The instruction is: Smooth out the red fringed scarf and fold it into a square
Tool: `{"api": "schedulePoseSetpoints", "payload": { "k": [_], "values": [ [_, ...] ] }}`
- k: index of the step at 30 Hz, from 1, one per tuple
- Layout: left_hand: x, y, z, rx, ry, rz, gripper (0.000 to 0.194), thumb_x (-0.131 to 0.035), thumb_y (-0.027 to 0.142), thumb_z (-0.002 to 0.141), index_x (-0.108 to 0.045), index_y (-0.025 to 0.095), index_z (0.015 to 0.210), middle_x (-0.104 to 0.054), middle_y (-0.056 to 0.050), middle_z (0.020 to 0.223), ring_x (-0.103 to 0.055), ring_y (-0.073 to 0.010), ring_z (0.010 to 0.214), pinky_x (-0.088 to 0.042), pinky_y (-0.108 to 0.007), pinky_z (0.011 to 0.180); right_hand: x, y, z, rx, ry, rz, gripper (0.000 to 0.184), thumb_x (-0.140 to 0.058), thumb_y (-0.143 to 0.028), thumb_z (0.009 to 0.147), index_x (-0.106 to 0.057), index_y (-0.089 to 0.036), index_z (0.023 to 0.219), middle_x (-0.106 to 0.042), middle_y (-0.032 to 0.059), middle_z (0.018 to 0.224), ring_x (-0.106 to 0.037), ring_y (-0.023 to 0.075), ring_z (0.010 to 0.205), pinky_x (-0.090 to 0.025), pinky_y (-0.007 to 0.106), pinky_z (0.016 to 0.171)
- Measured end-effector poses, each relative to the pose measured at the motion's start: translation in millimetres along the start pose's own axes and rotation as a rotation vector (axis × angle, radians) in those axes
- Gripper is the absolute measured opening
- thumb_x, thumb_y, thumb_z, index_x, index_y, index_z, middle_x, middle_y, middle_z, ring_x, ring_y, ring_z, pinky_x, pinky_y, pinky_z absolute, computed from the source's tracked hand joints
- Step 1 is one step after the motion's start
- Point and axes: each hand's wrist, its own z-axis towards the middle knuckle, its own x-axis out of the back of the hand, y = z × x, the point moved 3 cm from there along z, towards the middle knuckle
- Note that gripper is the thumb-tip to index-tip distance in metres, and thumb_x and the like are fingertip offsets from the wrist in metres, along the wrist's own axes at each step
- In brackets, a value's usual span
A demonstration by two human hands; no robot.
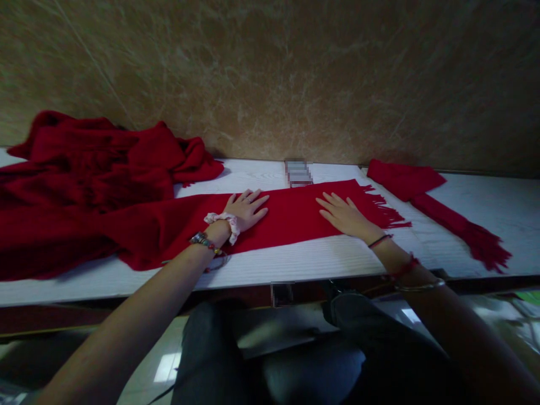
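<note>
A red fringed scarf (pixel 291 216) lies spread out lengthwise on the white table, its fringe toward the right. My left hand (pixel 247 208) rests on it with fingers spread, palm down. Near the fringed end, my right hand (pixel 343 215) also lies flat on the cloth, fingers stretched out. Neither hand grips anything. Toward the left the scarf runs, wrinkled, up to a heap of red cloth (pixel 97 163); where one ends and the other begins I cannot tell.
At the right another red fringed scarf (pixel 426 188) lies bent on the white table (pixel 295 260). A small blurred-out item (pixel 298 172) sits by the brown marbled wall (pixel 270 79). My legs (pixel 211 349) are below the table's front edge.
</note>
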Motion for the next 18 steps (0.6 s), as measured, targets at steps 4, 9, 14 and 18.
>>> {"api": "schedulePoseSetpoints", "payload": {
  "k": [4,9,14,18],
  "values": [
    [-0.5,1,-1,0.000,0.004,0.005,0.048,-0.020,0.046,0.090,-0.027,0.031,0.136,-0.021,0.000,0.144,-0.019,-0.0242,0.131,-0.019,-0.047,0.102,2,53,-14,-0.197,0.016,0.053,0.049,-0.026,-0.035,0.089,-0.034,-0.017,0.133,-0.032,0.0121,0.140,-0.025,0.0293,0.128,-0.024,0.059,0.098],
    [6.2,2,1,0.005,-0.077,0.014,0.048,-0.022,0.044,0.090,-0.025,0.030,0.136,-0.019,-0.001,0.144,-0.018,-0.0247,0.131,-0.019,-0.047,0.102,25,16,-19,-0.027,0.157,0.105,0.046,-0.036,-0.033,0.086,-0.045,-0.011,0.126,-0.043,0.0144,0.132,-0.033,0.0248,0.125,-0.028,0.047,0.102],
    [15.0,-2,14,-0.044,-0.067,0.025,0.048,-0.034,0.046,0.088,-0.034,0.027,0.133,-0.022,-0.003,0.143,-0.021,-0.0289,0.129,-0.024,-0.048,0.100,38,-84,-18,0.394,0.100,0.137,0.039,-0.044,-0.026,0.085,-0.051,-0.013,0.120,-0.051,0.0105,0.125,-0.043,0.0186,0.118,-0.035,0.035,0.100],
    [10.0,-10,26,-0.113,0.010,-0.001,0.045,-0.042,0.044,0.086,-0.042,0.029,0.128,-0.033,0.000,0.139,-0.027,-0.0259,0.127,-0.028,-0.042,0.099,33,-118,-17,0.527,0.075,0.050,0.031,-0.047,-0.018,0.082,-0.056,-0.013,0.111,-0.058,0.0111,0.115,-0.052,0.0181,0.106,-0.043,0.033,0.090]
  ]
}}
